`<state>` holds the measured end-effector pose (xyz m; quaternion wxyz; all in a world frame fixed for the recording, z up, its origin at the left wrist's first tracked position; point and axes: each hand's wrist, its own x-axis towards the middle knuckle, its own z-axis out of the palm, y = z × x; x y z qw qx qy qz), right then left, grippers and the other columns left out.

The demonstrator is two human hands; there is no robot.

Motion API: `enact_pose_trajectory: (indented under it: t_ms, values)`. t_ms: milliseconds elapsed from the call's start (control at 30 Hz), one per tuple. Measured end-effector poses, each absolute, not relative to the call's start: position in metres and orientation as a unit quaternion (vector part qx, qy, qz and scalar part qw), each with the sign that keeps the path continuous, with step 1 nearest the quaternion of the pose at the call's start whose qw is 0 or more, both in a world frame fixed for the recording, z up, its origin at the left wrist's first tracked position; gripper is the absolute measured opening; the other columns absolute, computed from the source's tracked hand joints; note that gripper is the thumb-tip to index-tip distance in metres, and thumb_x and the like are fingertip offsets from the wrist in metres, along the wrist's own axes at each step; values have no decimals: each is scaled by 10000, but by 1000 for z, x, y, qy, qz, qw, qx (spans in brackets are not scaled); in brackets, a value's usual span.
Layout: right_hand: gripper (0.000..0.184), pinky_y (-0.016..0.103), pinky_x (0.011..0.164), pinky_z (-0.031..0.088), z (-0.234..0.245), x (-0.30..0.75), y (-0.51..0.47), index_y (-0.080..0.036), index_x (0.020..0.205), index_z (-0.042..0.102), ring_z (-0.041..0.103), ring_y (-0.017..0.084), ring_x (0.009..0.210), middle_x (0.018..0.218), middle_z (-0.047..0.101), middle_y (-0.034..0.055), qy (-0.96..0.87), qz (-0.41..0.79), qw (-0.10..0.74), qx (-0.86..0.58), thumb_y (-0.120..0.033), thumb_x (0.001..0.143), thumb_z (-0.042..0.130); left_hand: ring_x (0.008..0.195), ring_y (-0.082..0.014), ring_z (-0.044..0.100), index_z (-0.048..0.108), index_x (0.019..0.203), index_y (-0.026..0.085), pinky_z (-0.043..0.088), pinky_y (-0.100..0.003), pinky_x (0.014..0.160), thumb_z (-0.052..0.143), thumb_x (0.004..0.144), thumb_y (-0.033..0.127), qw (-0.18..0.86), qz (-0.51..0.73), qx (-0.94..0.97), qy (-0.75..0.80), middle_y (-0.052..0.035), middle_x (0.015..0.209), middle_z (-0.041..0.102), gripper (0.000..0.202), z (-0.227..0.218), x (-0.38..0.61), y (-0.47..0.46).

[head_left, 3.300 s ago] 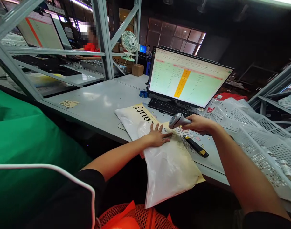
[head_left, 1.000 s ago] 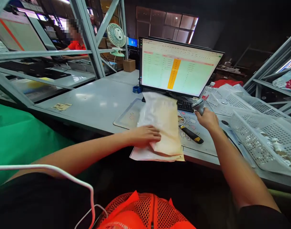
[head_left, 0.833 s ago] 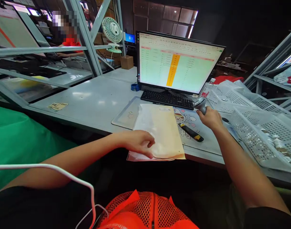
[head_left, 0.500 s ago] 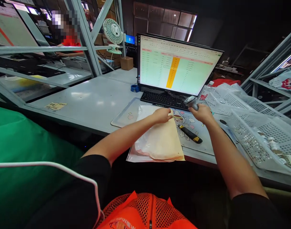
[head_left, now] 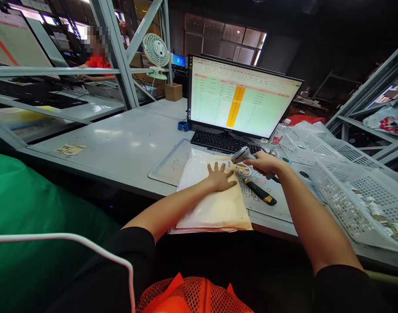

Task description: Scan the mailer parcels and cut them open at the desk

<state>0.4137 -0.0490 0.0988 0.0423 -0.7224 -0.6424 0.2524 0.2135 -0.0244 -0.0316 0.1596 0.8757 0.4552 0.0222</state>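
A flat yellowish package in clear plastic (head_left: 218, 208) lies over the front edge of the desk. My left hand (head_left: 219, 178) rests flat on its upper part, fingers spread. Just above those fingers a small white barcode label (head_left: 225, 164) shows. In my right hand (head_left: 265, 163) is a grey barcode scanner (head_left: 243, 154), its head tilted toward the label. A black and yellow utility knife (head_left: 260, 192) lies on the printed desk mat (head_left: 166, 167), right of the package.
Behind the mat stand a keyboard (head_left: 212, 140) and a monitor (head_left: 241, 95) showing a spreadsheet. White perforated baskets (head_left: 342, 187) with small bottles fill the right side. Blue tape (head_left: 183, 126), paper tags (head_left: 71, 150) and a fan (head_left: 156, 50) are leftward. A co-worker (head_left: 99, 61) sits beyond the rack.
My left hand has gone from gripping the package's upper right edge to lying spread on it. My right hand has lifted the scanner and brought it left, close to the label.
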Motion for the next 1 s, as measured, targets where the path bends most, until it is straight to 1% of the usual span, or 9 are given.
enact_pose_trajectory:
  t_ms: [267, 367, 467, 533, 600, 700, 833, 900, 1000]
  values:
    - [346, 238, 348, 373, 89, 412, -45, -169, 830, 575, 523, 157, 409, 566, 571, 29, -641, 231, 59, -729, -470, 982, 656, 1593, -541, -19, 333, 1653, 395, -59, -808, 1176, 352, 917, 821, 164, 29, 871, 461, -113, 1772, 107, 850, -33, 213, -25]
    - [389, 238, 350, 374, 81, 419, -46, -156, 907, 591, 528, 166, 401, 549, 556, 10, -629, 234, 63, -738, -533, 992, 642, 1595, -534, -29, 348, 1647, 395, -65, -799, 1182, 365, 915, 822, 166, 35, 869, 464, -119, 1771, 104, 848, -34, 212, -26]
    - [441, 254, 406, 437, 70, 432, -43, -135, 1038, 620, 589, 184, 454, 629, 620, 32, -626, 203, 50, -751, -575, 1011, 607, 1597, -531, -31, 378, 1636, 385, -70, -795, 1184, 369, 912, 829, 168, 42, 868, 465, -136, 1768, 109, 850, -34, 210, -26]
    - [453, 281, 503, 513, 60, 443, -40, -132, 1099, 641, 673, 212, 570, 782, 697, 84, -615, 145, 41, -774, -576, 1017, 596, 1597, -528, -33, 389, 1634, 375, -72, -793, 1186, 364, 909, 832, 170, 40, 868, 465, -145, 1766, 110, 857, -33, 209, -26]
    - [455, 332, 678, 578, 47, 452, -37, -124, 1135, 662, 748, 275, 814, 1004, 733, 157, -594, 86, 33, -799, -559, 1016, 601, 1598, -524, -34, 388, 1635, 368, -67, -791, 1189, 356, 910, 831, 170, 38, 869, 463, -151, 1764, 111, 860, -32, 208, -27]
    - [445, 420, 948, 548, 22, 460, -37, -103, 1236, 656, 677, 366, 1187, 1254, 680, 234, -549, 26, 35, -835, -493, 1034, 581, 1600, -519, -36, 385, 1638, 363, -68, -788, 1192, 354, 915, 824, 173, 41, 869, 461, -157, 1763, 111, 857, -32, 207, -30]
    - [458, 460, 1032, 502, -8, 462, -40, -90, 1379, 584, 625, 383, 1277, 1309, 650, 257, -493, -11, 49, -869, -414, 1065, 500, 1607, -499, -40, 386, 1636, 372, -73, -776, 1203, 345, 904, 856, 189, 51, 864, 464, -134, 1765, 110, 878, -30, 207, -29]
    - [489, 470, 1033, 499, -15, 463, -42, -71, 1404, 564, 612, 394, 1289, 1310, 643, 266, -480, -18, 60, -875, -416, 1062, 505, 1614, -478, 66, 377, 1642, 355, 39, -755, 1233, 333, 892, 886, 201, 62, 859, 467, -136, 1752, 184, 921, -25, 204, -20]
    - [584, 496, 1008, 508, -8, 468, -40, -40, 1325, 623, 620, 429, 1252, 1256, 660, 279, -474, -15, 75, -877, -529, 1007, 605, 1531, -393, 381, 413, 1622, 267, 326, -582, 1226, 330, 951, 816, 191, 95, 851, 479, -146, 1683, 376, 871, -10, 189, 7]
